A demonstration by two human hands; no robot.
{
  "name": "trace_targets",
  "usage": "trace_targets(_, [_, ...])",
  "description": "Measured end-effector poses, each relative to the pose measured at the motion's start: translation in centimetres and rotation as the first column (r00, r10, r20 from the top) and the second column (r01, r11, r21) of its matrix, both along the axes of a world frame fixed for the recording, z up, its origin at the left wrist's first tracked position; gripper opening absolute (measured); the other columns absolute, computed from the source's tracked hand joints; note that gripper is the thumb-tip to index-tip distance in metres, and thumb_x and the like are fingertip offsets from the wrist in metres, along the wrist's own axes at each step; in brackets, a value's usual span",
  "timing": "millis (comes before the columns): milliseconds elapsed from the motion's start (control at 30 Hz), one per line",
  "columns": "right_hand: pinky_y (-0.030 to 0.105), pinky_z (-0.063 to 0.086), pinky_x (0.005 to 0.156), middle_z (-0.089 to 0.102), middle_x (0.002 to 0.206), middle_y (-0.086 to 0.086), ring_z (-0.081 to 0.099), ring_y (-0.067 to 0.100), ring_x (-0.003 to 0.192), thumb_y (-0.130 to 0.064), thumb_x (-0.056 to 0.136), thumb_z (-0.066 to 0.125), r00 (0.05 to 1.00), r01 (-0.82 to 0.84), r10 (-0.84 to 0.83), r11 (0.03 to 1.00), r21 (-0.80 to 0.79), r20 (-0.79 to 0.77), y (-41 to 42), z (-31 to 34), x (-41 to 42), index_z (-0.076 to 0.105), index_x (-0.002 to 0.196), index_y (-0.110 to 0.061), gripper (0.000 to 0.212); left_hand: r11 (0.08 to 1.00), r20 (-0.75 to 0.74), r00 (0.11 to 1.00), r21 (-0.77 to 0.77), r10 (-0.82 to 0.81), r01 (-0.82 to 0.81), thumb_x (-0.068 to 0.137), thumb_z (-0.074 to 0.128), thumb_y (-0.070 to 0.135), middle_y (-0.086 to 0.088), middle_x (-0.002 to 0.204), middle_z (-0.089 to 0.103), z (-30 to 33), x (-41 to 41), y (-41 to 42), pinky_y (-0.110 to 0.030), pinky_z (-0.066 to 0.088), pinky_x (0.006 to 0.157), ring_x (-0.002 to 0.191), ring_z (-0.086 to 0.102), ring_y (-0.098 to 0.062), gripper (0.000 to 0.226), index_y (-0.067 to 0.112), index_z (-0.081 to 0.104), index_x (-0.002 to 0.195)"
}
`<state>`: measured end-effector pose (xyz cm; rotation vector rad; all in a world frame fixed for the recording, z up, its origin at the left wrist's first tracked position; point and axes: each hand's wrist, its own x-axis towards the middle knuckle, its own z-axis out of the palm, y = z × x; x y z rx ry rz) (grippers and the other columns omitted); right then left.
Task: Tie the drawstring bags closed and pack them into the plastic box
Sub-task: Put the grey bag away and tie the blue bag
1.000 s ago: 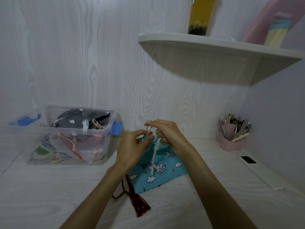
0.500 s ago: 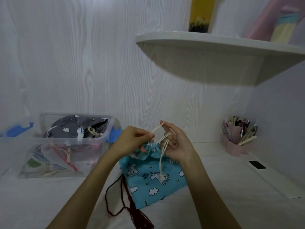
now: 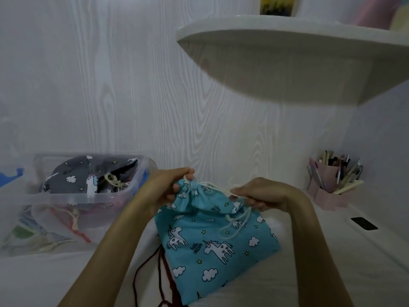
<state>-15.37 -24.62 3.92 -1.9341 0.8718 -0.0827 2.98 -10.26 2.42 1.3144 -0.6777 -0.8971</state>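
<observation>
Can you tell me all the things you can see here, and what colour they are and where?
blue unicorn bag: one, turquoise, on the table in front
drawstring: one, cream, at the bag's gathered top
plastic box: one, clear, on the left
grey bag: one, dark grey, on top inside the box
cord: one, dark red, under the blue bag
pen holder: one, pink, on the right
shelf: one, white, above
left hand: one, gripping the bag's neck
right hand: one, pulling the drawstring
</observation>
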Motion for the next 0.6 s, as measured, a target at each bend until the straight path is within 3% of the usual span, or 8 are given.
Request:
trace_targets(100, [0.017, 0.028, 0.044, 0.042, 0.055, -0.004, 0.032, 0.006, 0.042, -0.040, 0.089, 0.059, 0.987, 0.001, -0.015, 0.996, -0.086, -0.161, 0.2, 1.5, -1.6, 0.067, 0.093, -0.007, 0.034, 0.995, 0.264, 0.963, 0.067, 0.059, -0.079, 0.092, 0.057, 0.020, 0.010, 0.045, 0.060, -0.1, -0.9, -0.1, -0.011, 0.029, 0.033, 0.032, 0.040, 0.000, 0.020, 0.007, 0.071, 0.088])
trace_targets(200, [0.018, 0.035, 0.057, 0.046, 0.068, -0.003, 0.039, 0.008, 0.057, -0.045, 0.090, 0.053, 0.951, -0.093, 0.014, 0.965, -0.244, -0.309, 1.0, 2.8, -3.0, 0.071, 0.090, -0.018, 0.032, 0.998, 0.409, 0.913, 0.063, -0.009, -0.019, 0.091, 0.059, 0.019, 0.009, 0.053, 0.065, -0.4, -1.8, -0.4, -0.010, 0.031, 0.035, 0.033, 0.042, 0.001, 0.019, 0.009, 0.073, 0.086])
trace_targets(233, [0.020, 0.037, 0.065, 0.050, 0.072, -0.004, 0.042, 0.009, 0.064, -0.044, 0.091, 0.051, 0.962, -0.100, 0.014, 0.948, -0.302, -0.274, 1.2, 3.1, -3.3, 0.070, 0.082, -0.021, 0.030, 0.996, 0.439, 0.896, 0.089, -0.066, 0.030, 0.091, 0.059, 0.020, 0.010, 0.053, 0.063, -0.4, -2.0, -0.5, -0.010, 0.031, 0.036, 0.034, 0.041, 0.001, 0.018, 0.013, 0.074, 0.085])
trace_targets(300, [0.023, 0.038, 0.078, 0.056, 0.069, -0.008, 0.049, 0.005, 0.068, -0.043, 0.091, 0.053, 0.999, -0.010, -0.005, 0.944, -0.329, -0.045, 1.6, 3.8, -3.2, 0.062, 0.068, -0.022, 0.032, 0.969, 0.473, 0.848, 0.182, -0.237, 0.169, 0.090, 0.059, 0.024, 0.011, 0.046, 0.055, -0.1, -2.5, -0.4, -0.010, 0.029, 0.038, 0.037, 0.038, 0.001, 0.017, 0.018, 0.075, 0.087])
trace_targets(400, [0.019, 0.036, 0.071, 0.054, 0.061, -0.012, 0.050, -0.001, 0.062, -0.043, 0.092, 0.052, 0.982, 0.079, -0.016, 0.940, -0.332, 0.187, 2.8, 4.5, -2.0, 0.055, 0.060, -0.020, 0.039, 0.873, 0.501, 0.715, 0.315, -0.487, 0.374, 0.094, 0.052, 0.022, 0.006, 0.048, 0.044, 0.4, -3.9, -0.2, -0.014, 0.027, 0.043, 0.042, 0.034, -0.004, 0.022, 0.018, 0.073, 0.099])
trace_targets(467, [0.021, 0.037, 0.074, 0.057, 0.075, -0.008, 0.053, 0.006, 0.080, -0.043, 0.092, 0.051, 0.976, 0.100, -0.025, 0.934, -0.343, 0.218, 3.5, 4.5, -0.9, 0.057, 0.064, -0.019, 0.038, 0.824, 0.506, 0.650, 0.361, -0.566, 0.436, 0.095, 0.049, 0.020, 0.003, 0.052, 0.043, 0.5, -5.0, -0.1, -0.016, 0.026, 0.045, 0.045, 0.035, -0.006, 0.021, 0.016, 0.069, 0.102])
trace_targets(533, [0.026, 0.035, 0.089, 0.059, 0.087, -0.006, 0.054, 0.011, 0.092, -0.045, 0.093, 0.049, 0.983, 0.089, -0.021, 0.923, -0.374, 0.183, 4.3, 4.4, 0.2, 0.058, 0.068, -0.020, 0.037, 0.815, 0.540, 0.610, 0.369, -0.580, 0.448, 0.094, 0.052, 0.029, 0.007, 0.052, 0.045, 0.3, -5.8, -0.2, -0.015, 0.028, 0.045, 0.046, 0.038, -0.004, 0.030, 0.004, 0.067, 0.102])
trace_targets(600, [0.038, 0.032, 0.106, 0.066, 0.092, -0.003, 0.058, 0.017, 0.103, -0.049, 0.093, 0.047, 0.992, 0.043, 0.015, 0.899, -0.436, 0.129, 5.0, 3.8, 1.6, 0.058, 0.066, -0.024, 0.038, 0.825, 0.581, 0.590, 0.329, -0.561, 0.460, 0.094, 0.051, 0.036, 0.012, 0.048, 0.044, -0.2, -6.2, -0.4, -0.015, 0.030, 0.047, 0.043, 0.037, -0.003, 0.038, 0.002, 0.068, 0.085])
